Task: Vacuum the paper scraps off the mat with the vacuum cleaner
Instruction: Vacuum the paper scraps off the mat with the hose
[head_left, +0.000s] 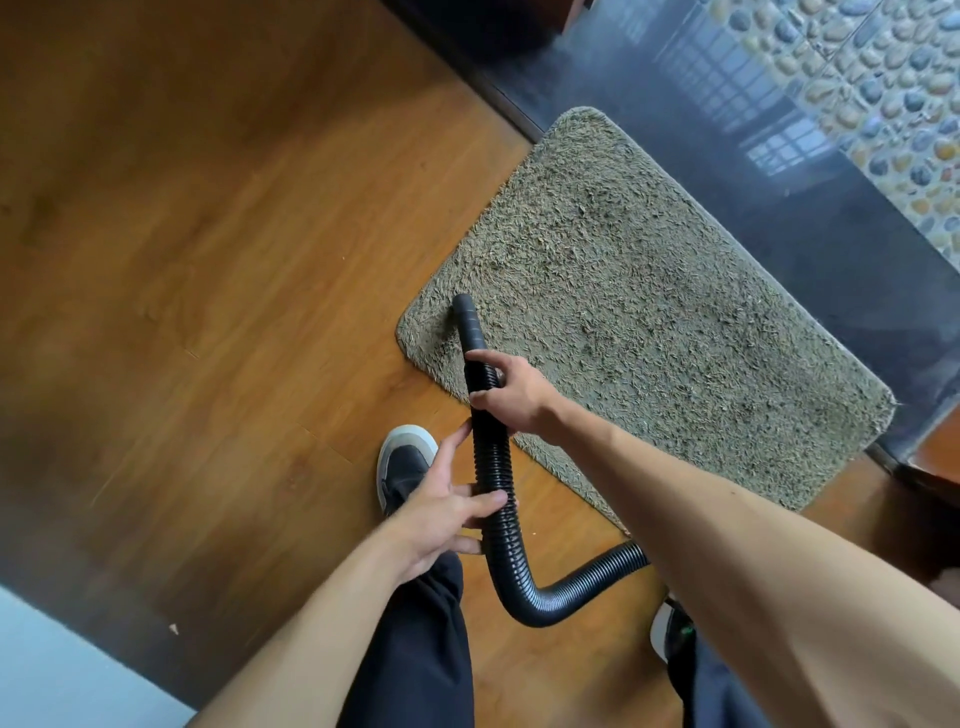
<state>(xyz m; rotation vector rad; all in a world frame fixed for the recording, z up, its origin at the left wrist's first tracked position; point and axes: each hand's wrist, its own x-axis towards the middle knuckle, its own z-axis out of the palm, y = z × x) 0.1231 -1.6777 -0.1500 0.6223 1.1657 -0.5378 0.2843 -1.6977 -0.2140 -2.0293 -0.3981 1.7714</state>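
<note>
At far left, bare floor (208, 234); next, my left hand (441, 512) with fingers loosely curled on the ribbed hose (493, 467), thumb across its front, a shoe (402, 462) beneath. Centre: my right hand (506, 392) wraps the hose just behind the nozzle (467, 322), whose tip touches the near-left corner of the mat (649, 312). Right: the mat's pile shows no scraps I can make out, so I judge the sweep under way; the next move calls for drawing the nozzle rightward across the remaining pile, tip kept down.
</note>
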